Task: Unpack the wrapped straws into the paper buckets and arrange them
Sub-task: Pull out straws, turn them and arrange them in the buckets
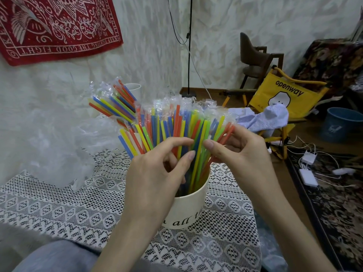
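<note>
- White lace cloth (59,203) is spread over the tabletop, and a bumpy white wall is seen behind it.
- A cream paper bucket (188,207) with black letters is set on the cloth, close to the person.
- Many bright straws (176,122), each in a thin clear wrapper, are stood up in this bucket and are fanned out like a bunch of flowers.
- More wrapped straws (112,103) are leaned to the left in a second bucket behind, and only the white top of a third bucket (133,89) is seen at the back.
- A pile of empty clear plastic (49,146) is left on the cloth at the left.
- The left hand (157,169) is held over the near bucket, and its fingers (190,155) are curled in among the straws and are touched to a yellow one.
- The right hand (235,150) is held on the other side, with its thumb and fingers pinched on a few red and green straws.
- The step in hand seems to be the tidying of the bunch.
- The job is done well when only a few straws are moved at a time.
- The straws should be held lightly, so that none are bent or squashed.
- The bucket is light and full, so it could be tipped over if the straws are pushed hard to one side.
- The bunch should be spread evenly, so that no gap is left.
</note>
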